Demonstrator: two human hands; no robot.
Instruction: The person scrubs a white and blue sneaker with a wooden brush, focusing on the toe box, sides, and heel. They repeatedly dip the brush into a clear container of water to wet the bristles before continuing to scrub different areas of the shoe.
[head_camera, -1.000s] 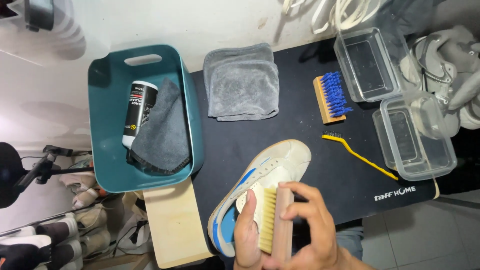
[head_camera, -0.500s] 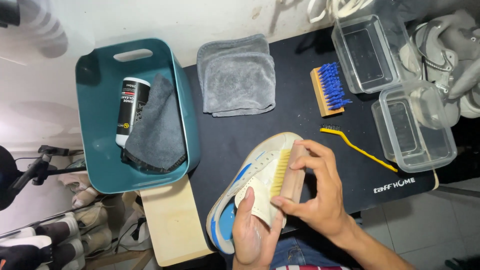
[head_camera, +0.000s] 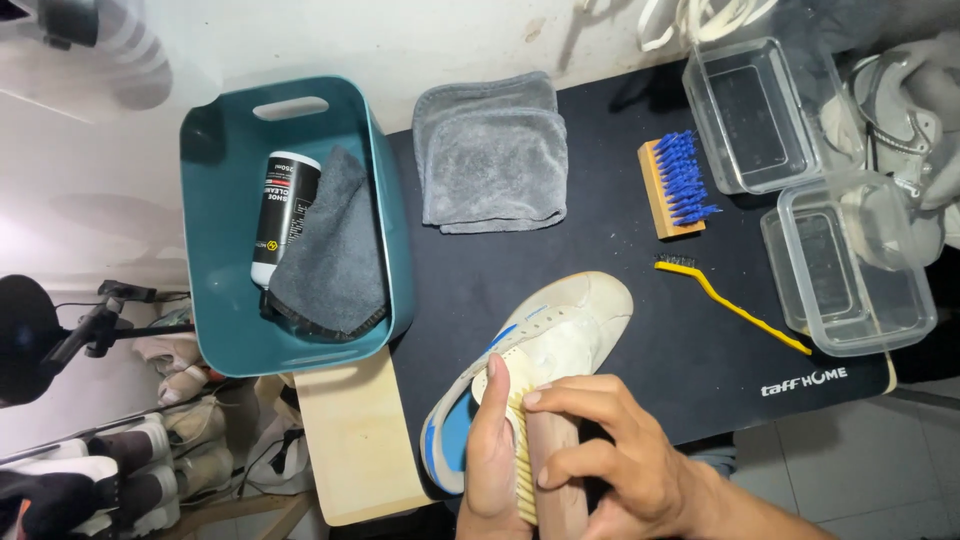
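Note:
A cream sneaker with blue trim lies on its side on the black mat, toe pointing up and right. My left hand grips its heel end, thumb along the upper. My right hand holds a wooden brush with pale bristles, pressed against the shoe's side near the heel.
A teal bin at left holds a cleaner bottle and a grey cloth. A folded grey towel, a blue-bristled brush and a thin yellow brush lie on the mat. Two clear plastic tubs stand at right.
My right hand drew the wooden brush back along the shoe from its middle toward the heel. The left hand kept hold of the shoe.

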